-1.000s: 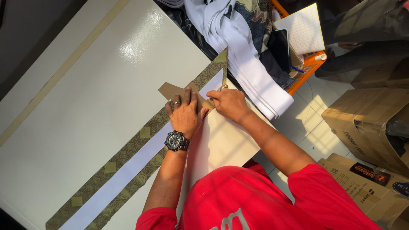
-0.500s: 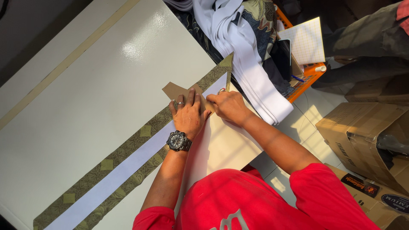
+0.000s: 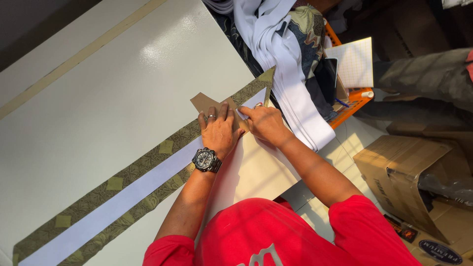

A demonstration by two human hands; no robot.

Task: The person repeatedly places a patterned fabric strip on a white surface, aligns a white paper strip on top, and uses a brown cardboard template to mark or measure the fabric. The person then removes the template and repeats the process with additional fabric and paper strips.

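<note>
1. The left hand [image 3: 220, 132] is lying flat, fingers spread open, pressing a brown cardboard template [image 3: 209, 104] with angular edges down onto the fabric strip [image 3: 123, 189].
2. The right hand [image 3: 265, 124] is resting just beside it with its fingers curled; whether they are pinching anything I cannot tell.
3. The fabric strip is running diagonally across the glossy white desk [image 3: 108, 83], olive patterned borders flanking a plain white centre band, and its far end is coming to a point near the hands.
4. A chunky metal wristwatch [image 3: 206, 159] is sitting on the left wrist, and a ring is showing on one finger.
5. Folded white cloth [image 3: 288, 79] is piling up beyond the desk edge, beside darker patterned fabric.
6. A corrugated cardboard box [image 3: 414, 172] is standing on the tiled floor to the right.
</note>
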